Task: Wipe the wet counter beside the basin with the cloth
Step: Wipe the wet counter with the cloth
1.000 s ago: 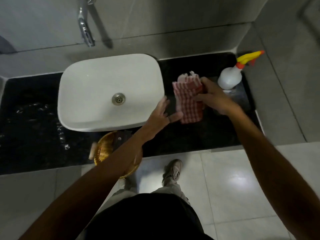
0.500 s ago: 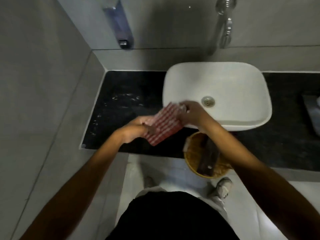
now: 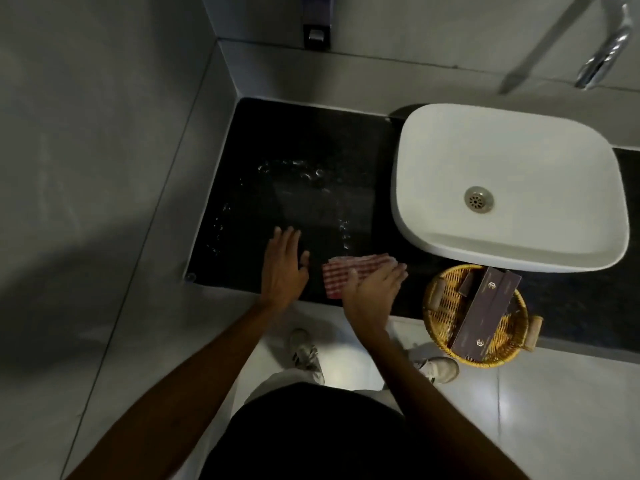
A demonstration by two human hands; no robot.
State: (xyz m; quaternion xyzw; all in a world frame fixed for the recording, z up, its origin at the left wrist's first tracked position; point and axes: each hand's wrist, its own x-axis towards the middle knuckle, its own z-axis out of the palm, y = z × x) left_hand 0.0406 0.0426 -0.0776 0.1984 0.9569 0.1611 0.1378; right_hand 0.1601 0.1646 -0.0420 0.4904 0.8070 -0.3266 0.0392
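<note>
Now, with the right hand point(image 3: 372, 289) pressed flat on the folded red-checked cloth point(image 3: 349, 271) at the black stone counter's point(image 3: 311, 140) six o'clock edge and the left hand point(image 3: 282, 268) open beside it, sweeping firmly toward twelve o'clock should catch the droplets point(image 3: 298, 168).

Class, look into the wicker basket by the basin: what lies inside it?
Inside the wicker basket lie dark boxes, leaning across it. Whatever sits beneath them is covered.
</note>
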